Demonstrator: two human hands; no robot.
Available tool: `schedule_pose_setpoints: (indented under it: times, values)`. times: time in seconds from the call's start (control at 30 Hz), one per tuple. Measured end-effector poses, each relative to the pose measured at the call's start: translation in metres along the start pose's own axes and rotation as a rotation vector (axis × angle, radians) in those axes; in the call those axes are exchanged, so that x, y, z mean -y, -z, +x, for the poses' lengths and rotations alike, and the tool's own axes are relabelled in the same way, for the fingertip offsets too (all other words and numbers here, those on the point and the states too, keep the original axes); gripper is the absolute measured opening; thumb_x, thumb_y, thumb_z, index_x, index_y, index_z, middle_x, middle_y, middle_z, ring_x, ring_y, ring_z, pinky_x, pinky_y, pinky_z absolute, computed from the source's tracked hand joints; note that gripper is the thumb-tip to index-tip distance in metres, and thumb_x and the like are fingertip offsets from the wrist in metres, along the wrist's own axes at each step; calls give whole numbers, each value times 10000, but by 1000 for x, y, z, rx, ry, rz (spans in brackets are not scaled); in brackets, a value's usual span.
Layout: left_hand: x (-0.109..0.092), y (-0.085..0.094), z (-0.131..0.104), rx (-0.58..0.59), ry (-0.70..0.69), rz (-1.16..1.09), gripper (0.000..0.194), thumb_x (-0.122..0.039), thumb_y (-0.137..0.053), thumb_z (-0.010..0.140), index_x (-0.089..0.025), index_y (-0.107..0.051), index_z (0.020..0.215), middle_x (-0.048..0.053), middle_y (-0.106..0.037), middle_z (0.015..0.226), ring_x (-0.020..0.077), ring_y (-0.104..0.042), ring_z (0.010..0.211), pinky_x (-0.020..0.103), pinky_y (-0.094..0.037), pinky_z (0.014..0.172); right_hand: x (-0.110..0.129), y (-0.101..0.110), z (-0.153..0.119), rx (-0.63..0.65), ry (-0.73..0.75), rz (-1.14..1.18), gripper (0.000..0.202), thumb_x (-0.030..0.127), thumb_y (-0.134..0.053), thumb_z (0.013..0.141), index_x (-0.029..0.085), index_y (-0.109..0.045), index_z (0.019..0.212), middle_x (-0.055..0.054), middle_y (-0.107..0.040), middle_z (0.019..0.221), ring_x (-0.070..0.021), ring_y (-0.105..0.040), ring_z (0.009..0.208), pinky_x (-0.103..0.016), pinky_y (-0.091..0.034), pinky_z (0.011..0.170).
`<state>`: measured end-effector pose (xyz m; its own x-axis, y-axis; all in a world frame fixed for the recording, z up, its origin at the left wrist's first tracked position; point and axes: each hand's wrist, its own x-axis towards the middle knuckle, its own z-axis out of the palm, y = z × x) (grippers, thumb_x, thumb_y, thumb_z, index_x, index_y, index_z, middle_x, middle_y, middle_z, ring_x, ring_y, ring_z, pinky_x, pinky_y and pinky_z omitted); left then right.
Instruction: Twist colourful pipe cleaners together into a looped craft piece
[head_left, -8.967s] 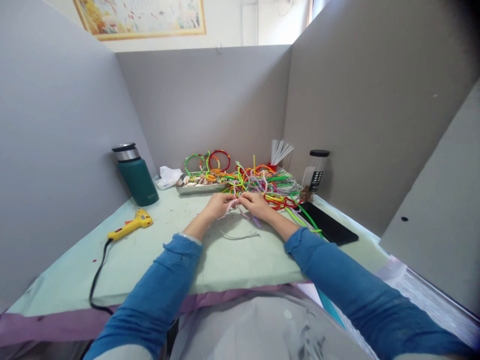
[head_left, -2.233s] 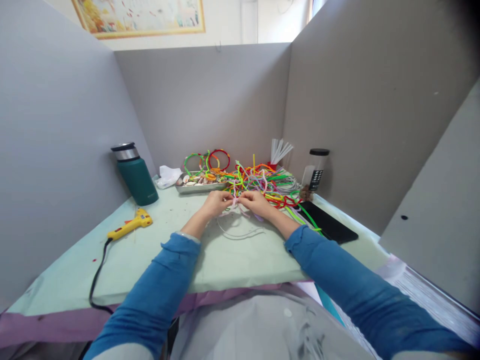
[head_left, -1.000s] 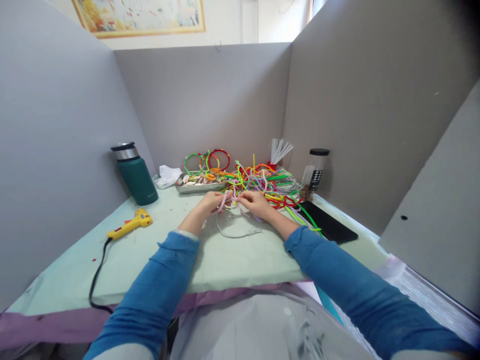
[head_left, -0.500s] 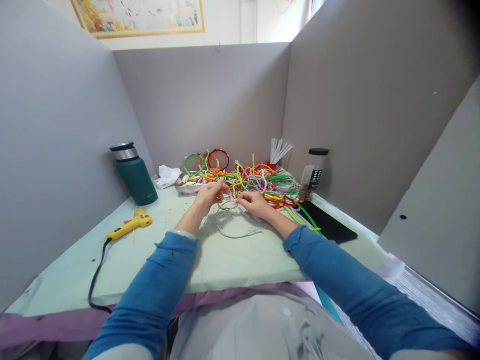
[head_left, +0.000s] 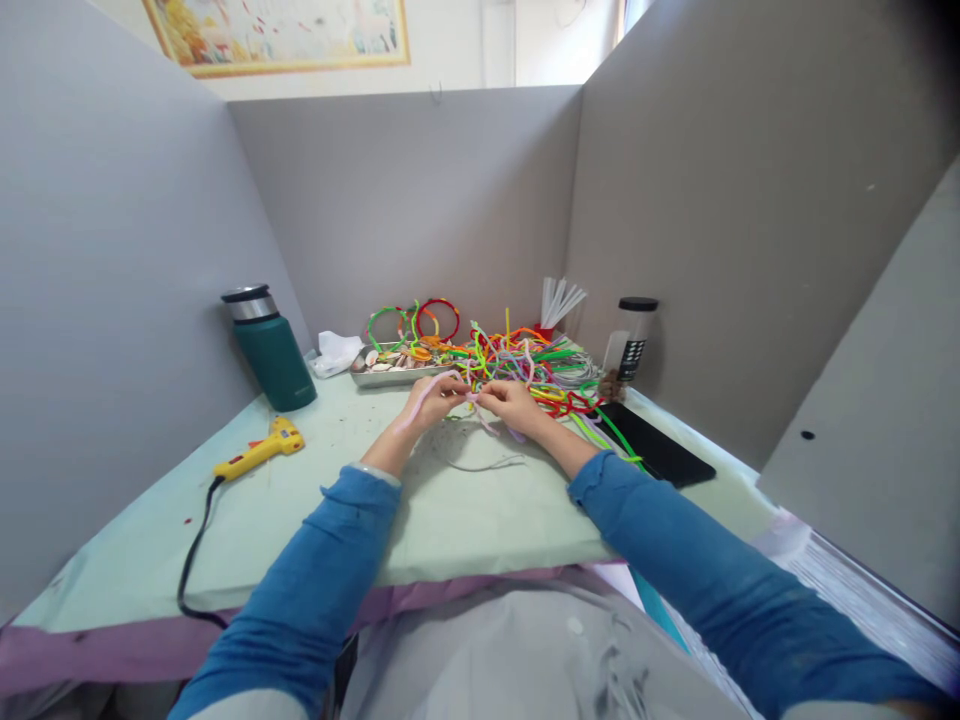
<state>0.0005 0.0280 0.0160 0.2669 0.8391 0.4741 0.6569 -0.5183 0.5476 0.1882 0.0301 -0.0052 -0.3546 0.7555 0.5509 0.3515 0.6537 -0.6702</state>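
Note:
My left hand (head_left: 435,402) is closed, its fingertips pinching a pink fuzzy stem (head_left: 420,397) that trails back over the hand. Close beside it, my right hand (head_left: 508,405) pinches the same pink stem, the fingertips of both hands nearly meeting. Short pink and lilac ends hang below the fingers. Beneath the hands a thin grey wire (head_left: 480,468) lies curved on the table. Just behind them spreads a tangled heap of colourful fuzzy stems (head_left: 551,362).
A metal tray (head_left: 397,378) of shells sits behind my left hand, with stem rings behind it. Left are a green bottle (head_left: 274,360), white tissue (head_left: 337,352) and yellow glue gun (head_left: 259,450) with its cord. Right are a black tablet (head_left: 656,445) and clear container (head_left: 630,340).
My left hand has turned and closed, moving slightly right toward my right hand. The pink stem now lies across the back of my left hand.

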Motion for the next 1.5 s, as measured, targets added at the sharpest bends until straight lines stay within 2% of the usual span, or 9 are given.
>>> schedule_pose_setpoints:
  times: [0.23, 0.43, 0.57, 0.77, 0.93, 1.1, 1.3, 1.37, 1.5]
  values:
    - [-13, 4, -4, 12, -111, 219, 225, -287, -622, 709, -170, -726, 871, 52, -644, 822, 118, -536, 669, 217, -382, 627, 1, -1, -1, -8, 15, 23, 327, 435, -479, 767, 145, -547, 631, 26, -440, 553, -84, -362, 529, -206, -261, 486]
    - [-12, 1, -3, 36, -117, 177, 195, -255, -586, 737, -169, -724, 844, 41, -596, 745, 119, -520, 689, 217, -394, 633, 1, 0, -1, -4, 13, 18, 328, 438, -482, 768, 144, -549, 636, 29, -444, 550, -81, -359, 526, -207, -266, 489]
    - [-16, 2, -5, 41, -67, 135, 189, -227, -582, 722, -156, -726, 822, 43, -609, 781, 106, -531, 665, 207, -397, 623, 2, 0, -2, -4, 16, 17, 331, 437, -482, 769, 144, -545, 628, 30, -441, 549, -82, -361, 528, -208, -267, 491]
    - [-21, 5, -9, 146, 183, -46, 267, -249, -538, 731, -132, -710, 899, -12, -536, 490, 90, -488, 469, 196, -360, 497, 3, 0, -2, 4, 15, 20, 314, 420, -481, 776, 143, -546, 641, 29, -443, 553, -83, -368, 529, -207, -264, 489]
    - [-20, 5, -9, 149, 246, -164, 299, -356, -591, 695, -115, -700, 834, -18, -507, 429, 76, -435, 416, 185, -324, 446, 3, 1, -2, 5, 21, 40, 308, 413, -486, 770, 139, -554, 645, 29, -444, 556, -81, -364, 530, -206, -266, 489]
    - [-24, 7, -11, 139, 292, -207, 406, -477, -617, 654, -104, -685, 799, -16, -496, 417, 66, -404, 385, 182, -294, 416, 5, 1, -3, 6, 24, 68, 308, 410, -476, 772, 140, -552, 645, 28, -445, 556, -82, -373, 533, -207, -279, 493]
    - [-19, 7, -11, 98, 216, -157, 427, -537, -578, 669, -122, -665, 724, -13, -508, 430, 66, -415, 396, 180, -298, 426, 6, 2, -3, 2, -2, 113, 362, 466, -466, 788, 145, -557, 648, 22, -470, 538, -83, -400, 513, -204, -313, 491]
    - [-19, 8, -10, 63, 200, -157, 426, -541, -573, 673, -123, -652, 707, -14, -508, 429, 67, -420, 398, 178, -296, 426, 6, 2, -2, 43, -60, 201, 422, 503, -404, 819, 140, -571, 683, 3, -512, 547, -85, -432, 490, -203, -332, 474]
    - [-25, 13, -9, -26, 198, -209, 407, -532, -565, 691, -129, -621, 696, -28, -477, 405, 62, -397, 367, 178, -275, 404, 5, 2, 0, 174, -228, 430, 519, 552, -338, 838, 105, -598, 884, -74, -639, 695, -91, -493, 443, -205, -355, 422]
